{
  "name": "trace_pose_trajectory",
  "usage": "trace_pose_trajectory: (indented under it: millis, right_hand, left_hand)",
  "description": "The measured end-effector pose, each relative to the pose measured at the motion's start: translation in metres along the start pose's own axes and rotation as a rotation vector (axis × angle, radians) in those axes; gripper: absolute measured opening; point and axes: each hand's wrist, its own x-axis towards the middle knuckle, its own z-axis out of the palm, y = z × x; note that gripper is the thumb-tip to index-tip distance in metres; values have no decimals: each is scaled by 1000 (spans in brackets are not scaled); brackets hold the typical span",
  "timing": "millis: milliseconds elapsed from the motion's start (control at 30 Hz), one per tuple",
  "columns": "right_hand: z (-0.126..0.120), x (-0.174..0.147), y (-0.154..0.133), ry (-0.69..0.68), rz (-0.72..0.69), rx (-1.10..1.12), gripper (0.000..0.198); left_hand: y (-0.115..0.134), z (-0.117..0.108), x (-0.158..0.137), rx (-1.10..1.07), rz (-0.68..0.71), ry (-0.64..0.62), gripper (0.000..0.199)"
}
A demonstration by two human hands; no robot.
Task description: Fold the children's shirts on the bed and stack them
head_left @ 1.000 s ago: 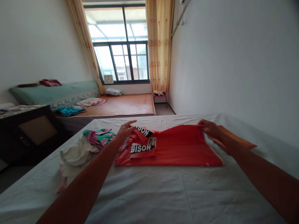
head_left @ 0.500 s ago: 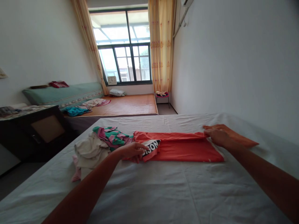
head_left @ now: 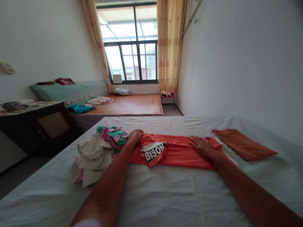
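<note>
A red shirt (head_left: pixel 176 160), folded into a long strip, lies across the bed before me. Its short sleeve with a black-and-white "BISON" print (head_left: pixel 155 151) is turned back over the left part. At the shirt's far left corner, my left hand (head_left: pixel 135 136) has its fingers closed on the edge. My right hand (head_left: pixel 201 146) rests flat on the right part of the shirt, fingers stretched out. Left of the shirt lies a heap of loose clothes: a green-and-pink garment (head_left: pixel 115 136) and a beige one (head_left: pixel 94 151). A flat, folded orange-brown cloth (head_left: pixel 245 145) lies to the right.
White sheeting (head_left: pixel 163 195) covers the bed. Behind it stands another bed with a brown mat (head_left: pixel 139 104) and some clothes. A dark cabinet (head_left: pixel 35 129) is on the left, a small stool (head_left: pixel 168 96) near the curtain, and a wall (head_left: pixel 236 63) on the right.
My left hand has left the printed sleeve and moved to the shirt's far left corner. My right hand has let go of the right edge and moved left, flattening onto the cloth.
</note>
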Motion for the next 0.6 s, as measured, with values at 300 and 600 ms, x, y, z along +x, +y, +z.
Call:
trace_pose_trajectory:
  millis: [300,600]
  right_hand:
    - [2,-8,1,-31,38,-44,55]
    - [9,-8,4,37,22,-30,53]
  left_hand:
    - [2,-5,-11,122,41,129,31]
    - [42,-56,-62,-105,535,-820,46]
